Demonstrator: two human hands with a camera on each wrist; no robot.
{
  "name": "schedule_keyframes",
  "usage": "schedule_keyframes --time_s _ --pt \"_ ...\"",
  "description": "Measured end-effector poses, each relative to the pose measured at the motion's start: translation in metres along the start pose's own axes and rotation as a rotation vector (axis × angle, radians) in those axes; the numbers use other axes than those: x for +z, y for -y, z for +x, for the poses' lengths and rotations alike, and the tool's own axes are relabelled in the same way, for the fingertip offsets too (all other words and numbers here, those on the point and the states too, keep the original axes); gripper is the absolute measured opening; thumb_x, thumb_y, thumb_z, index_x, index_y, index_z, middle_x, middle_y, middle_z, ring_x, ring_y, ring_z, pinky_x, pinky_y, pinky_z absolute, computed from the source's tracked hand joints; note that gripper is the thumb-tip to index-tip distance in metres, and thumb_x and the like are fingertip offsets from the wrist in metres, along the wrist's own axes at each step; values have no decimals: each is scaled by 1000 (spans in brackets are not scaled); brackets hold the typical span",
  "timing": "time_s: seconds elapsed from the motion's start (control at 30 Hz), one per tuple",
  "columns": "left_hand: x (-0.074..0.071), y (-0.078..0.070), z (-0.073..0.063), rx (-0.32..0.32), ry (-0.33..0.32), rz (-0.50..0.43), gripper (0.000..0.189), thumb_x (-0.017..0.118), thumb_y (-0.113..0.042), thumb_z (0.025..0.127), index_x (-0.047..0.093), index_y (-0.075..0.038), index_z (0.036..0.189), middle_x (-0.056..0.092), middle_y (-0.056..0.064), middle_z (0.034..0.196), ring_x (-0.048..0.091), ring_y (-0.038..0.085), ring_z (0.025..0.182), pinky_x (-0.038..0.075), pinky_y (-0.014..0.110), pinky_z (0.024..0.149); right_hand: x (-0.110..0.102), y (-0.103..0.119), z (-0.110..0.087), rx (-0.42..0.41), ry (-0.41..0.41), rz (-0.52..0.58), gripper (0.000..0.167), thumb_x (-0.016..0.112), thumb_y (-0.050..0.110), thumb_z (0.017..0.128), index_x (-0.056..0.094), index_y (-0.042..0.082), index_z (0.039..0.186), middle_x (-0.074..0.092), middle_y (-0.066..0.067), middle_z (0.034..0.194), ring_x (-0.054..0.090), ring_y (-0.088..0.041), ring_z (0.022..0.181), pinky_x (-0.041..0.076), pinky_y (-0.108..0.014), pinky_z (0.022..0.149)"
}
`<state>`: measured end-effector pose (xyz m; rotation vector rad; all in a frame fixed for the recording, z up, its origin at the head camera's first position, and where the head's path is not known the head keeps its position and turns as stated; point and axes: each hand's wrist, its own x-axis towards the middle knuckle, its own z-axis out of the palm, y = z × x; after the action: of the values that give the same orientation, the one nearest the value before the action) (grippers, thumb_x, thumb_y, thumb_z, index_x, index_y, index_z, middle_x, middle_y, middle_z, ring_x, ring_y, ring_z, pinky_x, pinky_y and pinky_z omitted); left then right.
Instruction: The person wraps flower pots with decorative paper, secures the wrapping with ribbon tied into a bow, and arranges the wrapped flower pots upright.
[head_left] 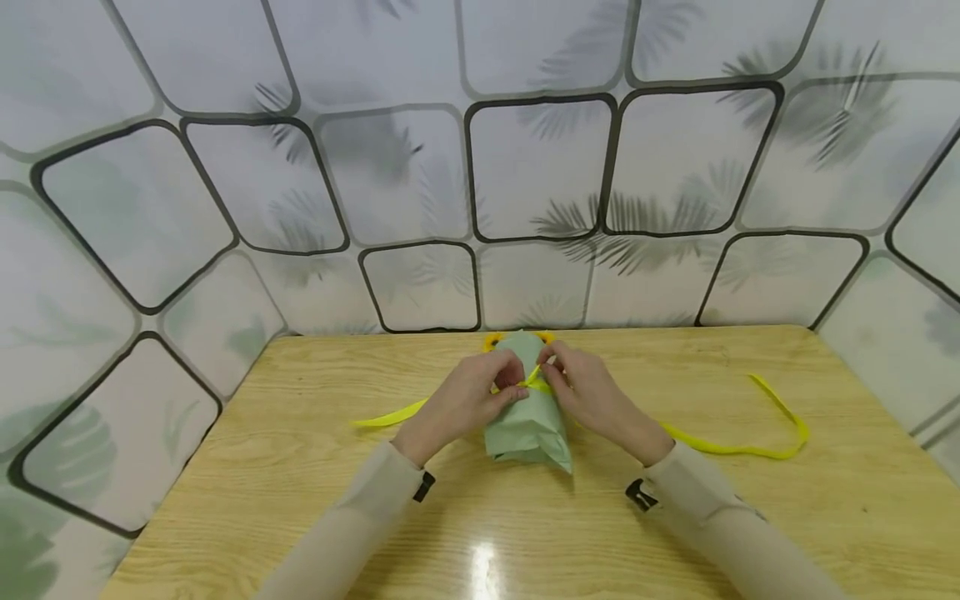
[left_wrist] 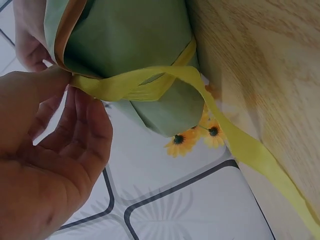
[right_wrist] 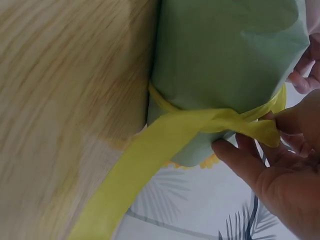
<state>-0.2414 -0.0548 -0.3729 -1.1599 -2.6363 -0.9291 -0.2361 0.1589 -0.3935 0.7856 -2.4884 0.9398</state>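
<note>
A bundle in green wrapping paper (head_left: 528,433) lies on the wooden table, with orange-yellow flowers (left_wrist: 181,142) showing at its far end. Round it runs a yellow ribbon (left_wrist: 135,85), crossed on top between the two hands. My left hand (head_left: 480,392) pinches the ribbon between thumb and fingers, at the folded paper edge in the left wrist view. From the other side my right hand (head_left: 588,392) pinches the ribbon too, and a short twisted piece (right_wrist: 265,131) passes between its fingers. Both hands are close together over the bundle.
One loose ribbon tail (head_left: 390,417) trails left over the table (head_left: 315,500). A longer tail (head_left: 750,450) curves away on the right. Behind the table's far edge stands a patterned wall covering (head_left: 540,167). Dark straps (head_left: 641,494) sit at both sleeve cuffs.
</note>
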Motion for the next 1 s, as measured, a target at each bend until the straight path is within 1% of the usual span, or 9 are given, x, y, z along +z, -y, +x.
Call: schedule_keyframes --time_s 0.13,0.23,0.4,0.53,0.63,0.7,0.8,0.9,1.0 --pt "0 0 -1 31 -21 27 10 73 -17 96 69 -10 103 73 0 93 68 11 83 59 28 75 1 4 3 41 9 -9 4 60 0 100 64 3 100 62 -4 70 49 -6 59 41 -22 54" --pt "1 0 -2 62 -42 69 16 73 -18 96 72 -10 110 74 1 95 70 12 84 58 26 75 0 6 3 113 17 17 3 62 5 100 62 3 102 62 -4 70 47 -6 54 39 -22 51" --pt "2 -1 -3 128 -80 212 19 73 -18 96 75 -11 114 72 0 91 68 11 79 55 23 71 -5 6 1 205 24 64 7 66 11 98 61 7 99 68 -5 73 48 -7 50 39 -22 47" --pt "4 -3 -3 209 -113 348 14 73 -17 96 78 -11 108 66 2 89 62 10 71 52 20 63 -10 5 -2 202 30 71 5 69 14 97 70 10 94 73 -4 81 58 -9 65 46 -23 58" --pt "6 -5 -2 230 -127 381 12 69 -16 99 77 -9 105 63 3 90 59 11 71 51 20 62 -16 2 -6 186 64 114 9 68 14 97 77 12 98 76 -3 92 65 -14 83 57 -30 73" --pt "7 -4 0 213 -111 377 12 66 -15 101 74 -8 105 61 4 92 59 12 73 51 21 64 -19 0 -9 152 102 143 11 70 14 96 78 11 102 75 -3 97 66 -17 90 61 -37 80" --pt "8 -3 3 134 -39 320 14 57 -15 106 69 -6 106 58 6 95 54 13 77 51 23 68 -21 -5 -12 67 132 162 14 74 12 93 78 10 106 72 -3 98 64 -17 89 62 -44 83" --pt "9 1 6 32 67 215 19 47 -16 110 64 -6 106 53 6 96 48 14 80 48 24 72 -18 -8 -13 -2 125 162 12 76 9 91 77 10 103 67 -2 93 60 -14 82 62 -40 77" --pt "9 3 9 -56 144 98 24 41 -16 111 62 -6 105 50 6 96 44 15 82 44 27 75 -13 -9 -12 -23 101 150 7 72 5 93 75 9 98 66 -2 90 59 -12 82 59 -34 73"
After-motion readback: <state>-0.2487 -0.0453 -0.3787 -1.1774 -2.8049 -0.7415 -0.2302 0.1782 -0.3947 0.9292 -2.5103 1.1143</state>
